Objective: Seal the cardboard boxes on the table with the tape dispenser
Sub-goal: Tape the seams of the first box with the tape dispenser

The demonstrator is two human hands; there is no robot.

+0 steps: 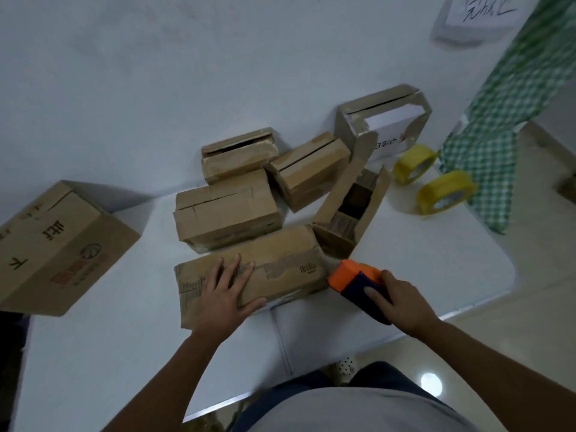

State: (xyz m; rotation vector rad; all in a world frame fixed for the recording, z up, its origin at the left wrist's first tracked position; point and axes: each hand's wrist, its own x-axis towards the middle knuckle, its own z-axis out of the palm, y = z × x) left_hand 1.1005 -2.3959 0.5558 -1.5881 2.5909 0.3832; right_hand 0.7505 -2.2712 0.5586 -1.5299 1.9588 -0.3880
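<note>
A long cardboard box (280,263) lies nearest me on the white table (420,260). My left hand (224,291) presses flat on its top with straight fingers. My right hand (402,304) grips an orange and dark blue tape dispenser (352,279), whose orange nose touches the box's right end. Behind it stand several smaller boxes: one with closed flaps (224,213), two more behind it (237,154) (308,169), and one with its flaps standing open (349,210).
A large printed box (59,247) sits at the table's left edge. A torn box holding white paper (386,120) stands at the back right. Two yellow tape rolls (414,163) (445,191) lie beside a green checked cloth (498,135). The table's right edge drops to a tiled floor.
</note>
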